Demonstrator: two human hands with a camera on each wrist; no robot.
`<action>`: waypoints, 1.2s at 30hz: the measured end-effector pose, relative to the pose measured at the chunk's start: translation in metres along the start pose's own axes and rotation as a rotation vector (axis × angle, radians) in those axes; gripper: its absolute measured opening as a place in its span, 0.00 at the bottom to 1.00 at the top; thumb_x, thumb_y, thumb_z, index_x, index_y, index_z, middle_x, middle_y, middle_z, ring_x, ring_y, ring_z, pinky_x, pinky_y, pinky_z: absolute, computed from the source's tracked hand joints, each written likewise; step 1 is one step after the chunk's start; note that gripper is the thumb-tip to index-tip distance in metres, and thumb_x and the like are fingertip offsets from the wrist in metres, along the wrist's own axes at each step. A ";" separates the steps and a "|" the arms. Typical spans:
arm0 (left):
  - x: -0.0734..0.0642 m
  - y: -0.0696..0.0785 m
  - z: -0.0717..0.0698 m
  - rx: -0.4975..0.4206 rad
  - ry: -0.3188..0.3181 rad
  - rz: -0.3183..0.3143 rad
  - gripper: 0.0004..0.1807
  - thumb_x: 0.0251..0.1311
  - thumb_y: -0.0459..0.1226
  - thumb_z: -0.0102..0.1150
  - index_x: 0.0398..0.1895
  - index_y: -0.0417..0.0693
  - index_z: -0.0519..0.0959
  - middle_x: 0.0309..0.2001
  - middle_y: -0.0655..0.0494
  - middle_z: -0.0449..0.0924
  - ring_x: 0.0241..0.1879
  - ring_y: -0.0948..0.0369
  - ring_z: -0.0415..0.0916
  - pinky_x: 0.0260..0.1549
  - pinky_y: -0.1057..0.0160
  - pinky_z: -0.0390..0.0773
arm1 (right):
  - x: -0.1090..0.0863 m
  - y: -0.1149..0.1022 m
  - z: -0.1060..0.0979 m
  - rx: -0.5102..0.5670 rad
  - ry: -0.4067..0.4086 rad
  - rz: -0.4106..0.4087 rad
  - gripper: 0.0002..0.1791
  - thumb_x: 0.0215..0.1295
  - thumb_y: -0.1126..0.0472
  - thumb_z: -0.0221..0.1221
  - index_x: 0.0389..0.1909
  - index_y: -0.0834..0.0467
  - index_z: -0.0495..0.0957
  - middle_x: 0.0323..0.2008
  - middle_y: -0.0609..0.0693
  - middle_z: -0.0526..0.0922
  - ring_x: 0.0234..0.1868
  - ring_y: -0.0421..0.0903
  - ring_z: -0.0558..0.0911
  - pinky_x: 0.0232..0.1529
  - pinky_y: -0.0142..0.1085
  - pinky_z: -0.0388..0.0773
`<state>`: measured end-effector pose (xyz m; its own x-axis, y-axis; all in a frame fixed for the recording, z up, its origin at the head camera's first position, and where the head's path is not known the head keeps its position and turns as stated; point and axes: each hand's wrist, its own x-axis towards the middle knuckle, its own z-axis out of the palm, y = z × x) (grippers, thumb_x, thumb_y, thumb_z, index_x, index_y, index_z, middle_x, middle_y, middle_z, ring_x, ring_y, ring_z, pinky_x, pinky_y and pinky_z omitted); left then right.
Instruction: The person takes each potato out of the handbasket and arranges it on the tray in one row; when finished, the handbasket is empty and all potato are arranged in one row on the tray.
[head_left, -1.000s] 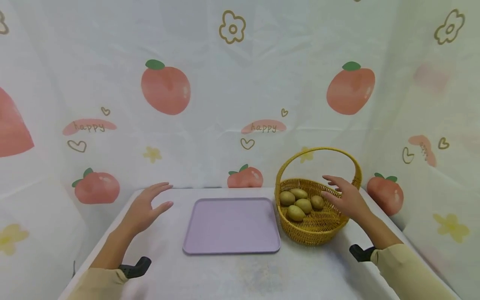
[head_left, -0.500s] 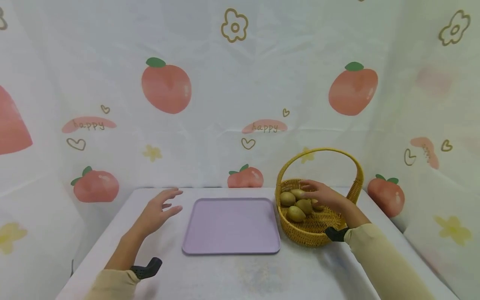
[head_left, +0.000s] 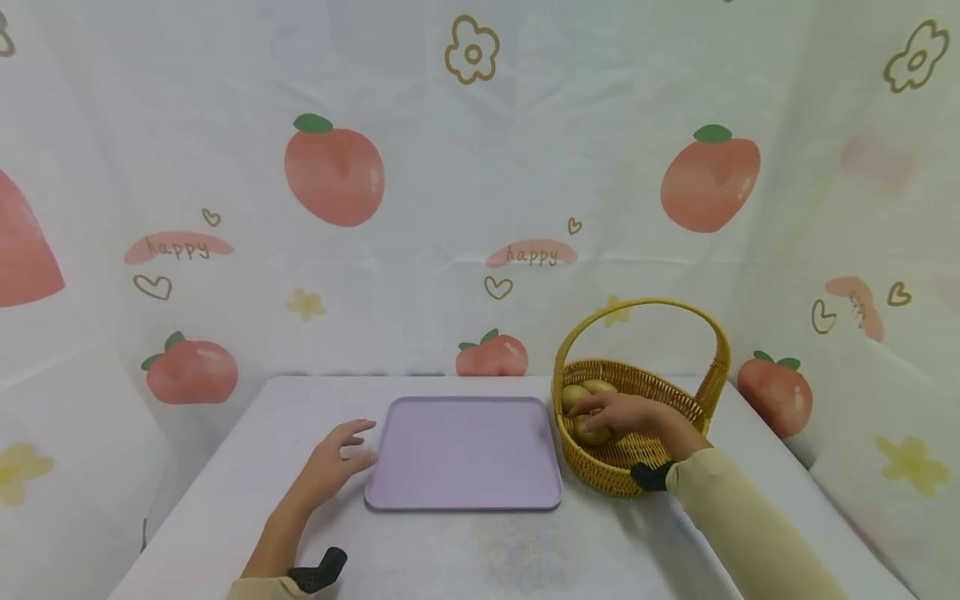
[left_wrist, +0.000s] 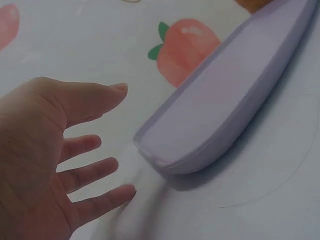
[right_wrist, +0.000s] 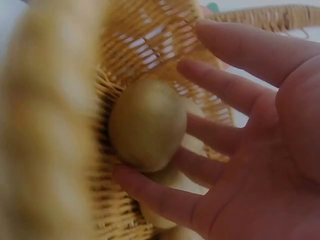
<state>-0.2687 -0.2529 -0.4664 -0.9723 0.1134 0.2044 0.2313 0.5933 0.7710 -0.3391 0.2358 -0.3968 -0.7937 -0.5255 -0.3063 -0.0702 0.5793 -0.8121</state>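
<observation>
A yellow wicker basket [head_left: 596, 475] with a tall arched handle holds several greenish-brown kiwis [head_left: 574, 397]. Inside it, my right hand [head_left: 626, 414] reaches down over the fruit and hides part of the pile. Its fingers are spread and fairly straight around one kiwi [right_wrist: 147, 125], with fingertips right at its side in the right wrist view. At the left edge of a flat lilac tray [head_left: 462, 454] is my left hand [head_left: 330, 471], thumb and fingers apart and nothing between them. In the left wrist view, the tray's rounded corner lies just beyond the fingertips.
Basket and tray stand side by side on a white-covered table [head_left: 450, 554]. A white curtain [head_left: 420, 308] printed with peaches and flowers hangs behind and at both sides. The basket's handle [head_left: 660, 302] arches above my right hand.
My right hand has moved left and down into the basket, from its right side to over the kiwis. The left hand has come right and lower, up to the tray's edge.
</observation>
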 end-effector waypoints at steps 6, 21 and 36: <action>-0.005 0.000 0.005 -0.052 -0.006 -0.083 0.31 0.57 0.39 0.68 0.65 0.45 0.71 0.66 0.39 0.66 0.57 0.42 0.72 0.52 0.42 0.76 | 0.006 -0.002 0.010 -0.102 -0.022 0.034 0.19 0.60 0.62 0.61 0.54 0.59 0.79 0.50 0.54 0.76 0.47 0.46 0.74 0.46 0.41 0.78; -0.009 -0.008 0.010 -0.027 -0.009 -0.110 0.33 0.52 0.35 0.70 0.64 0.43 0.72 0.60 0.37 0.72 0.56 0.43 0.73 0.55 0.41 0.73 | 0.012 -0.006 0.018 -0.236 0.082 -0.001 0.24 0.45 0.71 0.65 0.49 0.61 0.79 0.37 0.55 0.76 0.31 0.47 0.75 0.28 0.35 0.77; -0.013 -0.008 0.010 -0.009 -0.047 -0.072 0.33 0.50 0.35 0.72 0.61 0.40 0.74 0.59 0.36 0.73 0.49 0.43 0.79 0.52 0.48 0.78 | 0.002 -0.005 0.019 -0.249 0.235 -0.036 0.22 0.47 0.66 0.67 0.47 0.62 0.79 0.42 0.59 0.78 0.26 0.45 0.75 0.22 0.37 0.77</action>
<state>-0.2578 -0.2512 -0.4808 -0.9869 0.1084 0.1198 0.1610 0.5941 0.7881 -0.3286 0.2204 -0.4028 -0.9036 -0.4072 -0.1329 -0.2233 0.7126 -0.6651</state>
